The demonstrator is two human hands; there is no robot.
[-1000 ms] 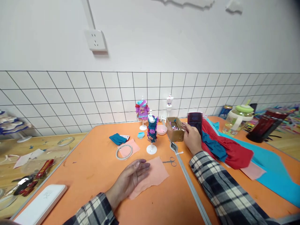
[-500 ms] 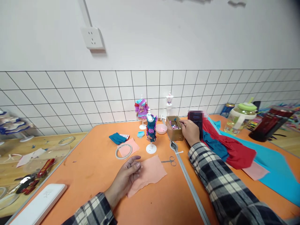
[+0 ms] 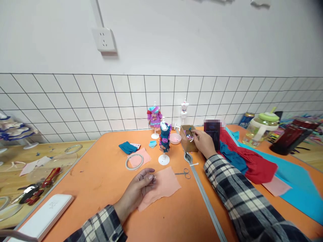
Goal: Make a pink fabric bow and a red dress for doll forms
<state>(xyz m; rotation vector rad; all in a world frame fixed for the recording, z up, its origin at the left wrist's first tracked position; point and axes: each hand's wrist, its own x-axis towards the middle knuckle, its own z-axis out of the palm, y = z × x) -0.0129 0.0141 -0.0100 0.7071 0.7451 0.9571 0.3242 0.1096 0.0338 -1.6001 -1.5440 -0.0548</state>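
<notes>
My left hand (image 3: 138, 188) rests palm-up on the orange table (image 3: 101, 181), fingers curled loosely, its fingertips on the near-left edge of a pink felt piece (image 3: 163, 186). My right hand (image 3: 203, 143) reaches to a small cardboard box (image 3: 187, 137) of small trinkets, fingers pinched over its opening; what they hold is too small to name. A small mannequin in a teal dress (image 3: 164, 143) stands between the hands, with small scissors (image 3: 183, 173) beside the felt.
A purple-dressed mannequin (image 3: 154, 117), a bare white one (image 3: 184, 109) and a pink bowl (image 3: 174, 138) stand at the back. A tape ring (image 3: 134, 161) and teal cloth (image 3: 127, 147) lie left. Red and blue fabric (image 3: 247, 161), a jar (image 3: 261, 129) and a white case (image 3: 46, 211) are around.
My left hand's fingers curled in from lying flat on the pink felt. My right hand moved from the box's side to over its opening.
</notes>
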